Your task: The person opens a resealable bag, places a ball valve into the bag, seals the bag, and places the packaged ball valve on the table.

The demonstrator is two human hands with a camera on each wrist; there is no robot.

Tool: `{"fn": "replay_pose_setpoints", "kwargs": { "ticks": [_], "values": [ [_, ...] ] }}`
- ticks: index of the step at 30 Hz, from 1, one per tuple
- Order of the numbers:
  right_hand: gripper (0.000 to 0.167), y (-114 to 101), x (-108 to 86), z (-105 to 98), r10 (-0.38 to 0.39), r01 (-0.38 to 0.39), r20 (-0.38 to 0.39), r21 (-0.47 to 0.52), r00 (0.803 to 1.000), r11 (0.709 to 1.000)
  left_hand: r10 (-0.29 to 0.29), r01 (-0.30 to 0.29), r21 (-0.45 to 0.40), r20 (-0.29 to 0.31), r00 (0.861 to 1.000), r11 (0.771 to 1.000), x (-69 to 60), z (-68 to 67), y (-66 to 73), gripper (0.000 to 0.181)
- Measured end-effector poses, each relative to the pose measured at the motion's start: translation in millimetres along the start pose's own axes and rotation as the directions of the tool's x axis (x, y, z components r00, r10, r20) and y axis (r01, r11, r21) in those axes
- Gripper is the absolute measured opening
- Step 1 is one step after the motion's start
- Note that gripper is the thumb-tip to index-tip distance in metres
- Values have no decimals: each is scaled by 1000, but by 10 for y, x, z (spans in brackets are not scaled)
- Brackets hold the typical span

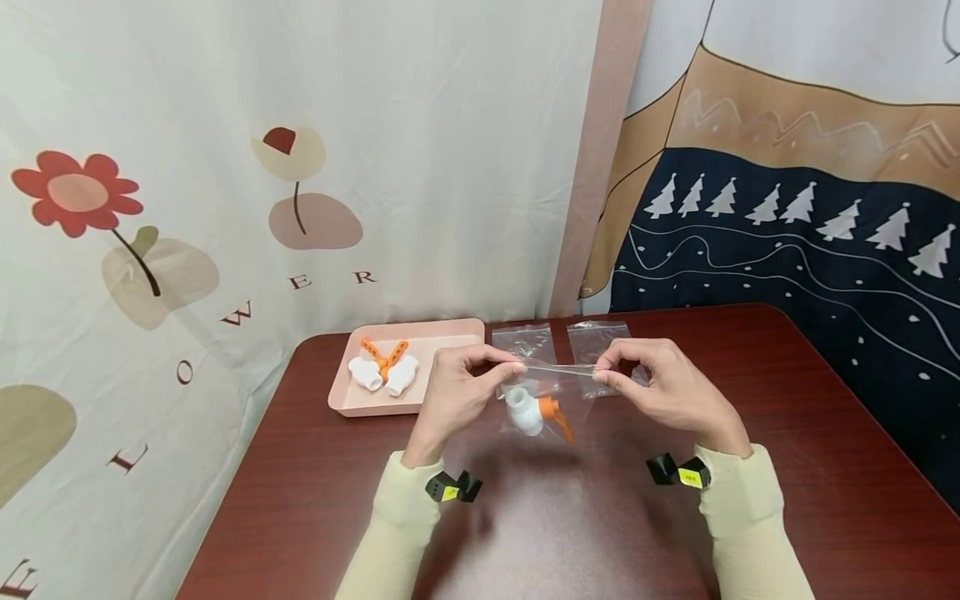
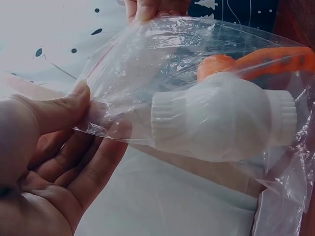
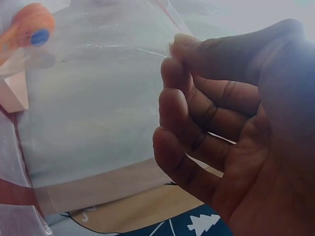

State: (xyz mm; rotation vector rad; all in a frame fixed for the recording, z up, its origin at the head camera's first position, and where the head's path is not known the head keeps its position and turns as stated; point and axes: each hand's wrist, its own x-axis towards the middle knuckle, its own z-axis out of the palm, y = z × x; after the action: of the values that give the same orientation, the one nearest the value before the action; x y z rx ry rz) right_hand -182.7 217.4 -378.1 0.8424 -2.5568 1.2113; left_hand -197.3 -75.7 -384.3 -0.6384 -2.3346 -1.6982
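Observation:
Between the two hands a clear zip-lock bag (image 2: 133, 59) is stretched by its top edge above the table. Inside it hangs a white plastic ball valve (image 1: 525, 412) with an orange handle (image 1: 556, 417). The left hand (image 1: 467, 383) pinches one top corner between thumb and fingers, and the left wrist view shows the ribbed valve end close to those fingertips. At the opposite corner the right hand (image 1: 663, 385) pinches the bag between thumb and forefinger, its other fingers (image 3: 172, 105) loosely bent. A red line runs along the bag's mouth in the left wrist view.
A pink tray (image 1: 442, 333) at the back left holds white valve bodies (image 1: 402, 377) and orange handles (image 1: 395, 353). Two flat clear bags (image 1: 525, 336) (image 1: 588, 333) lie behind the hands on the dark red table (image 1: 300, 500). Printed curtains hang behind the table.

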Motion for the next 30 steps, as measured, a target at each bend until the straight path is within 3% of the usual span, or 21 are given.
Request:
{"fn": "replay_pose_setpoints", "kwargs": {
  "ticks": [4, 8, 11, 14, 21, 30],
  "values": [
    [22, 5, 11, -8, 10, -10, 10, -9, 1000, 1000, -41, 41, -11, -49, 998, 999, -3, 10, -25, 8],
    [11, 7, 31, -28, 87, -88, 64, 4, 994, 996, -50, 47, -42, -72, 996, 998, -10, 26, -26, 9],
    [1, 11, 40, -34, 159, -160, 85, 10, 984, 987, -12, 10, -51, -54, 998, 999, -8, 42, -10, 8],
    [4, 8, 51, -13, 180, -181, 76, 15, 981, 983, 37, -39, -70, -30, 999, 997, 1, 67, 7, 6],
    [12, -110, 117, 167, 24, -26, 54, 34, 998, 999, 75, -69, -117, 48, 996, 991, -2, 176, 24, 7],
    [11, -234, 163, 398, -123, 122, 17, 52, 992, 991, 66, -59, -91, 73, 995, 994, -39, 228, 44, 10]
  ]
}}
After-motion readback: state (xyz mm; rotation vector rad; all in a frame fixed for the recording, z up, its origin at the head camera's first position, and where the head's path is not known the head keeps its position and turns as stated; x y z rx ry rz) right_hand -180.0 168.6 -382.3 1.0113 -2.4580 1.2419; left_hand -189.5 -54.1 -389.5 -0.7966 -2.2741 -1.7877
